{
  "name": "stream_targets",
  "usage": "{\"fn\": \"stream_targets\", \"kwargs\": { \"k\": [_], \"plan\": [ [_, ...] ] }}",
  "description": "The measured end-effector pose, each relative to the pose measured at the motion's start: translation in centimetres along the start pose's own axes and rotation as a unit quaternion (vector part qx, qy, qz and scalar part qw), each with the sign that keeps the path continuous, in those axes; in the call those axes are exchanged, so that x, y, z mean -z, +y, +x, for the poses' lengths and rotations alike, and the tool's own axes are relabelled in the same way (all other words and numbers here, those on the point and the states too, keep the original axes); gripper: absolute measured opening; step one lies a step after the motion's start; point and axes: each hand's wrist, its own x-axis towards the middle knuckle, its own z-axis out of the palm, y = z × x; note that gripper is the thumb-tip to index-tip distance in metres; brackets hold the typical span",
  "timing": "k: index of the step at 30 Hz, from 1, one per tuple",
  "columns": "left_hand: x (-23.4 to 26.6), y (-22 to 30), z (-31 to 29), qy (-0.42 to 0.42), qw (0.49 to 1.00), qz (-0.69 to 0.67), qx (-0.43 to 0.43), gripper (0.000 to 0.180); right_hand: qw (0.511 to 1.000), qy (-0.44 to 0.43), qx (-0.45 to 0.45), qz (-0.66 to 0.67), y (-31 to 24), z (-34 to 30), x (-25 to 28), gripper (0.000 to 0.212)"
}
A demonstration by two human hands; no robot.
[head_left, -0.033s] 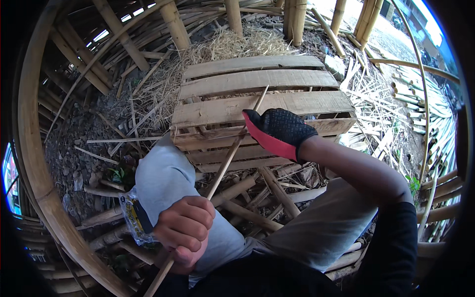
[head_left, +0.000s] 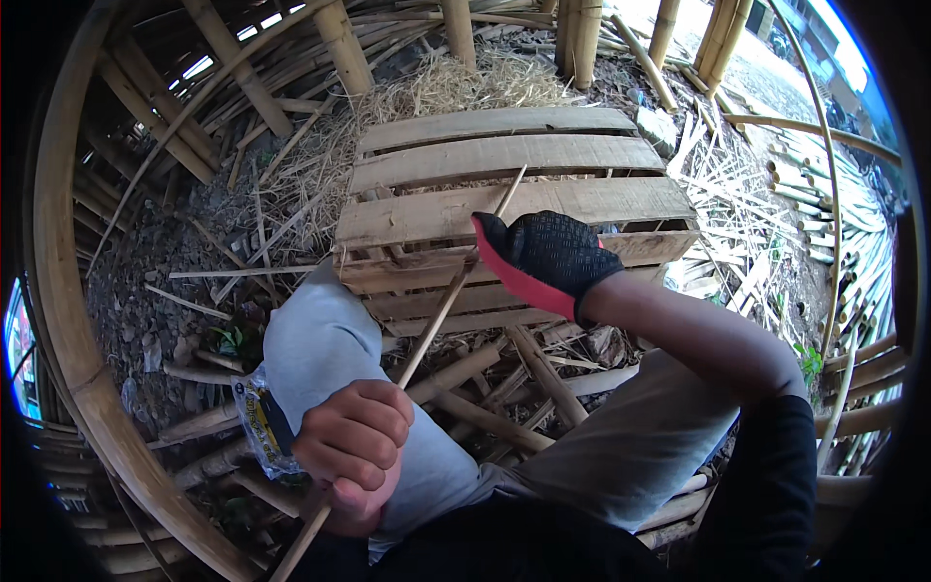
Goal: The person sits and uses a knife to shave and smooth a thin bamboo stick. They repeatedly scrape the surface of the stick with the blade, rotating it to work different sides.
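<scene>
A long, thin bamboo strip [head_left: 437, 321] slants from the lower left up to its tip over the crate. My bare left hand [head_left: 355, 438] is wrapped round its lower part, beside my left knee. Farther up, my right hand [head_left: 539, 254], in a black and pink-red glove, closes round the same strip, thumb pointing toward the far left. Whether the right hand also holds a tool inside its grip is hidden. Under the right hand and the strip's upper end stands a slatted wooden crate [head_left: 446, 211], between and beyond my knees.
Cut bamboo pieces [head_left: 495, 422] lie on the ground between my legs. A clear plastic package [head_left: 262, 422] is by my left thigh. Shavings [head_left: 465, 87] heap behind the crate. A thick bamboo pole [head_left: 107, 398] curves along the left; stacked bamboo poles [head_left: 858, 257] lie at the right.
My left hand has shifted slightly left and toward me along with the strip's lower part. The right hand has barely moved, and the crate stays put.
</scene>
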Motion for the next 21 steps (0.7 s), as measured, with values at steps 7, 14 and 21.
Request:
{"fn": "stream_targets", "kwargs": {
  "k": [7, 14, 21],
  "plan": [
    [1.5, -0.3, -0.2, -0.073, 0.997, -0.034, -0.01, 0.068, 0.998, 0.008, 0.039, -0.042, 0.8, 0.9, -2.1, 0.056],
    [0.6, -0.2, -0.2, 0.007, 1.0, -0.016, 0.003, 0.068, 0.973, 0.101, 0.133, -0.163, 0.7, 0.4, -2.6, 0.042],
    [1.0, 0.2, -0.2, 0.011, 1.0, -0.011, 0.017, 0.067, 0.934, 0.188, 0.212, -0.22, 1.5, 1.3, -3.2, 0.037]
  ]
}}
